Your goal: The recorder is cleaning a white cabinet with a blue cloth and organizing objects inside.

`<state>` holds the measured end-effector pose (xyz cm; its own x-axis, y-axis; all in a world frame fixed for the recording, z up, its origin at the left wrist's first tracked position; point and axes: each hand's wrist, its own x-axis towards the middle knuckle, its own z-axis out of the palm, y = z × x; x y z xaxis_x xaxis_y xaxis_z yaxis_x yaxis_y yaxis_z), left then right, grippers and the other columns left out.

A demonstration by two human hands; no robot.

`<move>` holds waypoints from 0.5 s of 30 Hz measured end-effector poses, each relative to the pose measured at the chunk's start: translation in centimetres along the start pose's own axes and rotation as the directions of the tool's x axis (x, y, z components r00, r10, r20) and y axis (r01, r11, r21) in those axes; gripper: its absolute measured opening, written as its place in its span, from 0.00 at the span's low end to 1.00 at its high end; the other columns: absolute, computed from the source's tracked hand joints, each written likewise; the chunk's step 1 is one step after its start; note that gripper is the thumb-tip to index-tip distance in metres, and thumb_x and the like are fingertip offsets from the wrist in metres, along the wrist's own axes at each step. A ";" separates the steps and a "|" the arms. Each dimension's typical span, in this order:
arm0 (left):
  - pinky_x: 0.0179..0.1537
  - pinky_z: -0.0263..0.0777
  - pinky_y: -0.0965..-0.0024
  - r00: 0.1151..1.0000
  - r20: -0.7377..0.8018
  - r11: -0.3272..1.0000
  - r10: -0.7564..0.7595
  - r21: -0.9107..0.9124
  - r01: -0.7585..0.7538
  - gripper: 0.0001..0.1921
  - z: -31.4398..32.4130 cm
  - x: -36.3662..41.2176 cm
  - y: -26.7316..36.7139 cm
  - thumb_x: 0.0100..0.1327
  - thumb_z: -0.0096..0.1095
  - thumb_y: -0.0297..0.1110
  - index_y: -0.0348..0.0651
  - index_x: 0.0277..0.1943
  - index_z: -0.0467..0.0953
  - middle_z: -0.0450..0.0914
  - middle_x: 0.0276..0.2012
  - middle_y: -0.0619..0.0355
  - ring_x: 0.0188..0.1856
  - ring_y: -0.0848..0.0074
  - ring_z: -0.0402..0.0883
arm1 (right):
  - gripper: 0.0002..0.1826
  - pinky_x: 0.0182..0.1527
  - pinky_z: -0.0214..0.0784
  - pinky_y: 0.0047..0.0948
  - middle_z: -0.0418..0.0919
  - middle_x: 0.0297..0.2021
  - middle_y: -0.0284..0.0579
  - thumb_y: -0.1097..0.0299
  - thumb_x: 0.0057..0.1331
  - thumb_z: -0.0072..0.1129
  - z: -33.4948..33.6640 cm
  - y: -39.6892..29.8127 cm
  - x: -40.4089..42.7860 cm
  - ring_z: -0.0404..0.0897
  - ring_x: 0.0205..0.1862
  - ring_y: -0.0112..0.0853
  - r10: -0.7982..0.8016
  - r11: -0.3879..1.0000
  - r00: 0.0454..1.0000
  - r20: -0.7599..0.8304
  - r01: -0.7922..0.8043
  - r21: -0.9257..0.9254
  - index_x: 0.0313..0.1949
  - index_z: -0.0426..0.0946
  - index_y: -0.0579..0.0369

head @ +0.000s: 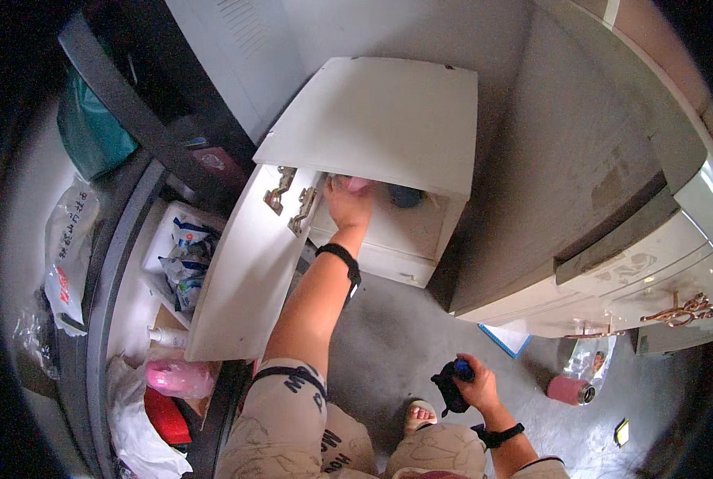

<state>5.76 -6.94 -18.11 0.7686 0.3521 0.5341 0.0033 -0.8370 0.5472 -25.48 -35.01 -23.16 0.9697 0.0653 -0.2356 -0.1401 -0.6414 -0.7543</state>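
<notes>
My left hand reaches into the open compartment of a small white cabinet. A pink item is at its fingers, partly hidden by the hand and the cabinet top; whether the hand grips it is unclear. Deeper inside, to the right, sits a dark rounded object. The white cabinet door stands swung out to the left, with metal hinges showing. Low over the floor, my right hand holds a black bundle that has a dark blue round end.
At left, an open drawer holds snack-like packets, a white bottle and a pink wrapped item. A large cabinet rises at right. On the floor lie a pink tumbler, a blue-edged notebook and a small yellow item.
</notes>
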 end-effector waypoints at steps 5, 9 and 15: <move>0.50 0.63 0.62 0.974 -0.127 0.970 0.187 -0.133 -0.204 0.21 -3.4 -3.1 -0.8 0.43 0.67 0.28 0.33 0.42 0.71 0.70 0.45 0.47 0.51 0.55 0.67 | 0.24 0.41 0.70 0.35 0.78 0.35 0.51 0.72 0.47 0.62 0.3 -1.1 1.0 0.77 0.40 0.45 -0.025 1.000 1.000 -0.014 0.025 0.002 0.46 0.70 0.52; 0.46 0.65 0.60 0.978 0.005 0.967 0.207 -0.149 -0.204 0.14 -5.4 -4.1 -2.4 0.44 0.63 0.25 0.35 0.37 0.71 0.71 0.42 0.48 0.44 0.54 0.70 | 0.24 0.42 0.69 0.35 0.77 0.36 0.51 0.72 0.47 0.62 0.5 -2.2 1.6 0.77 0.40 0.45 -0.089 0.996 0.996 -0.026 0.089 -0.014 0.47 0.70 0.52; 0.44 0.65 0.59 0.898 0.072 0.899 0.435 0.022 -0.437 0.09 -6.5 -4.6 -4.6 0.49 0.58 0.26 0.38 0.36 0.73 0.72 0.38 0.49 0.42 0.57 0.71 | 0.24 0.43 0.69 0.34 0.77 0.37 0.51 0.72 0.47 0.62 1.2 -3.3 1.2 0.76 0.42 0.46 -0.107 0.994 0.994 -0.018 0.108 0.012 0.47 0.70 0.53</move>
<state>-1.96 -1.97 -18.84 0.7375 -0.0783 0.6708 -0.3193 -0.9157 0.2441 -24.06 -31.87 -21.67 0.9826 0.1197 -0.1418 -0.0373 -0.6213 -0.7827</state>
